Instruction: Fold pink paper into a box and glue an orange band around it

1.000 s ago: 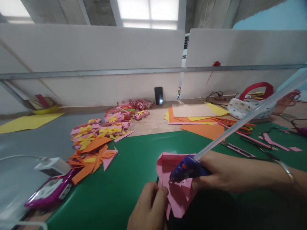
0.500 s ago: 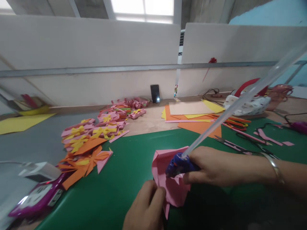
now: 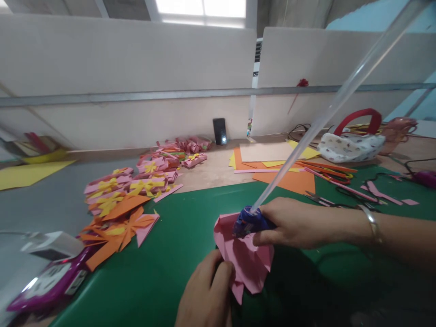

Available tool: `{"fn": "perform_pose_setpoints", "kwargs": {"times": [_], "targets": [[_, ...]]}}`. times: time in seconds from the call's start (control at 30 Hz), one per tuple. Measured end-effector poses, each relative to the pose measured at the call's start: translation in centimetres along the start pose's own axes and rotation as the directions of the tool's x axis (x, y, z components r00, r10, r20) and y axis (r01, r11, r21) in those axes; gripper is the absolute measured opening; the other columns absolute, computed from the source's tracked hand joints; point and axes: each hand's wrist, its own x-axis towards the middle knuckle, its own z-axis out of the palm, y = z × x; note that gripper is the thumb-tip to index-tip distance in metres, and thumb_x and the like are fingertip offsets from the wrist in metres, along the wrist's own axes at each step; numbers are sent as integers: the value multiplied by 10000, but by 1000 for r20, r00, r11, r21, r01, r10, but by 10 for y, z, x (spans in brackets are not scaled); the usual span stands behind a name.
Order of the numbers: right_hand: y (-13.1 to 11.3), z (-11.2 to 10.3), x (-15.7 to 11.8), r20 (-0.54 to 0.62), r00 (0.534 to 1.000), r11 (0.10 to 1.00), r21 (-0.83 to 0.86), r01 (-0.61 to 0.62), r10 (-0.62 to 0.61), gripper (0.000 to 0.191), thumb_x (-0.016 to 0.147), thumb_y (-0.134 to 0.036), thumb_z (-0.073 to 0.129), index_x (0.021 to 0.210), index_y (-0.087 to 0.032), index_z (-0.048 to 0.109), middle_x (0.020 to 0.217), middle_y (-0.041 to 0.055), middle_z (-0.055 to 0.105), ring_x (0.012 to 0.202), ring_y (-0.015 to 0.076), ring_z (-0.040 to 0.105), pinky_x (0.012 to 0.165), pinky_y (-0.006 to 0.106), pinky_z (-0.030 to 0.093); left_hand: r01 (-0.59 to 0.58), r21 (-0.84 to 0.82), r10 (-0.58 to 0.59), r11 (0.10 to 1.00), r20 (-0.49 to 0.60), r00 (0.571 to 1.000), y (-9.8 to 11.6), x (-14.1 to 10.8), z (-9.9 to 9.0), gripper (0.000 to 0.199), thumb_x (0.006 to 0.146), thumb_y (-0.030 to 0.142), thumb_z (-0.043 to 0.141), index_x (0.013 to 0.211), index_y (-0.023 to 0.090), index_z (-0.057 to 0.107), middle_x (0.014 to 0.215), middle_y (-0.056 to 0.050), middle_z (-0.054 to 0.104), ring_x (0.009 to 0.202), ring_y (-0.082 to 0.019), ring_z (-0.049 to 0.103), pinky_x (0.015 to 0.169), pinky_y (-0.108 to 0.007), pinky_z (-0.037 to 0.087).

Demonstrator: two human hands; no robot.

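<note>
Folded pink paper lies on the green mat, its edges bent up. My left hand pinches the lower left edge of this paper, fingers curled. Over its upper part, my right hand is closed around a blue-wrapped thing, from which a long clear stick rises to the upper right. The lower end of the blue-wrapped thing is against or just above the paper; contact cannot be made out.
Pink rolls with yellow paper flowers and orange paper flowers lie at the left. A purple device is at lower left. Behind are orange sheets, pliers, a phone and a patterned basket.
My right hand has moved slightly up and left with the blue-wrapped thing, and the clear stick stands steeper. The pink paper has turned a little and shows more of its lower right part.
</note>
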Motion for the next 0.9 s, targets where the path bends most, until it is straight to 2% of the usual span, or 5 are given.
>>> {"fn": "perform_pose_setpoints", "kwargs": {"times": [0.23,0.33,0.57,0.73,0.9], "targets": [[-9,-2,-17,92,995,999,23,43,-45,360,815,-502,511,887,-185,665,761,37,651,665,172,572,570,244,394,-28,14,28,1000,-20,999,-2,-1,1,250,787,86,363,900,211,548,942,-77,610,796,-174,601,681,-267,507],[-9,-1,-18,84,996,999,31,40,-42,376,811,-507,515,887,-172,666,754,43,644,656,165,565,577,239,394,-34,10,34,999,-9,999,0,0,-2,244,780,88,361,878,209,550,926,-78,615,790,-180,598,662,-271,502],[-11,-4,-7,49,998,998,-52,-47,50,464,790,-583,479,754,-151,644,643,27,595,526,137,491,453,228,323,-46,-10,46,999,24,999,-1,0,0,242,788,120,360,897,212,554,902,-60,628,768,-193,597,657,-308,502],[-15,-4,-13,88,996,1000,-19,-19,20,427,797,-556,493,790,-161,655,677,29,606,578,150,526,499,234,359,-67,-5,66,998,-40,997,-1,0,-2,259,799,134,375,968,213,555,931,-65,650,816,-197,610,694,-301,506],[-14,-3,-11,65,996,998,-23,-61,62,455,792,-577,482,782,-156,655,651,24,587,538,139,493,474,238,349,-74,-9,74,997,0,997,-2,1,-3,261,790,117,377,963,208,550,943,-66,648,811,-191,609,704,-298,508]]}}
